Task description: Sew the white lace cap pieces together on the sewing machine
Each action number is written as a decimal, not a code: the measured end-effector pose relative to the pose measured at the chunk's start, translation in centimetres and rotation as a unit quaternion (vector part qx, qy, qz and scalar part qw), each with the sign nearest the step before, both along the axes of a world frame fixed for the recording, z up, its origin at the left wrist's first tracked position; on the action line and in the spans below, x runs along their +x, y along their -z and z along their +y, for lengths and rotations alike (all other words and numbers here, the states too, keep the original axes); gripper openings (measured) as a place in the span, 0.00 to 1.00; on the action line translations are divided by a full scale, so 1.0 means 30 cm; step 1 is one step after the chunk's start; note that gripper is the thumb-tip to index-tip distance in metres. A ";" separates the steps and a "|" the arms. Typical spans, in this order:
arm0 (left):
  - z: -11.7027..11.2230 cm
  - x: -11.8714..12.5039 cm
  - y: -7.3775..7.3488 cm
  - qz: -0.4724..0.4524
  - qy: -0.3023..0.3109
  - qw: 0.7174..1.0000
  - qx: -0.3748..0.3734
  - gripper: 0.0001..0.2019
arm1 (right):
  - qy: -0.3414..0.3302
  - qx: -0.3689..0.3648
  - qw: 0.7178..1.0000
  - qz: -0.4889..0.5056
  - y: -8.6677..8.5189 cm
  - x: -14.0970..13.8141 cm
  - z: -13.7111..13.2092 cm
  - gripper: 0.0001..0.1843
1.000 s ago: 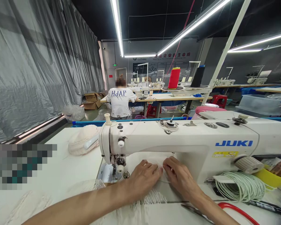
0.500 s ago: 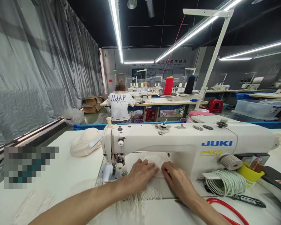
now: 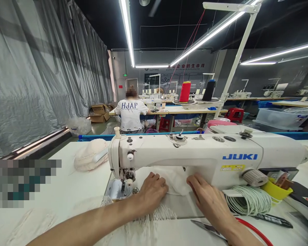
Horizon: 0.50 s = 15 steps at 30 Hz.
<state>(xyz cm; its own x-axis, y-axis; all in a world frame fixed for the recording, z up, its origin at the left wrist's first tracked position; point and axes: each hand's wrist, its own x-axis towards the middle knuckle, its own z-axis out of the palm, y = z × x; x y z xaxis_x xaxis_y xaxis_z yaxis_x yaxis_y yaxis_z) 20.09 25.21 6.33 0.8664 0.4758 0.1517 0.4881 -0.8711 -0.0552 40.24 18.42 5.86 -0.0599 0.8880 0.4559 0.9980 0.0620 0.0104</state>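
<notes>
A white JUKI sewing machine (image 3: 195, 153) stands across the white table (image 3: 66, 188). Under its arm lies a white fringed cloth (image 3: 176, 181), its fringe hanging toward me. My left hand (image 3: 151, 191) rests on the cloth just right of the presser foot (image 3: 124, 186), fingers curled down onto the fabric. On the cloth's right part, under the machine arm, my right hand (image 3: 207, 198) presses with its fingers stretched forward. The two hands are a short way apart.
A coil of pale cord (image 3: 248, 201), a yellow cup (image 3: 276, 191), a black pen (image 3: 272, 218) and red-handled scissors (image 3: 236, 229) lie at the right. A cream bundle (image 3: 91, 155) sits at the back left. A person in a white shirt (image 3: 129, 114) sits at a far table.
My hands were touching at the middle of the cloth; they have moved apart, the right one going right, and the cloth between them is spread out.
</notes>
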 end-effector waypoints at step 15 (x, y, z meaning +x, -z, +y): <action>0.001 -0.029 0.010 -0.006 -0.021 0.998 -0.052 0.24 | -0.079 -0.038 0.989 0.119 0.008 -0.042 0.056 0.18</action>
<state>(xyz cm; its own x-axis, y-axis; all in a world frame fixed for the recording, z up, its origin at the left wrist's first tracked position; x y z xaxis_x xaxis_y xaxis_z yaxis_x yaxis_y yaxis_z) 19.21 25.24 6.03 0.8433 0.5262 0.1096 0.5252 -0.8500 0.0405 38.97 20.10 5.63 -0.0996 0.9086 0.4055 0.9496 0.2086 -0.2341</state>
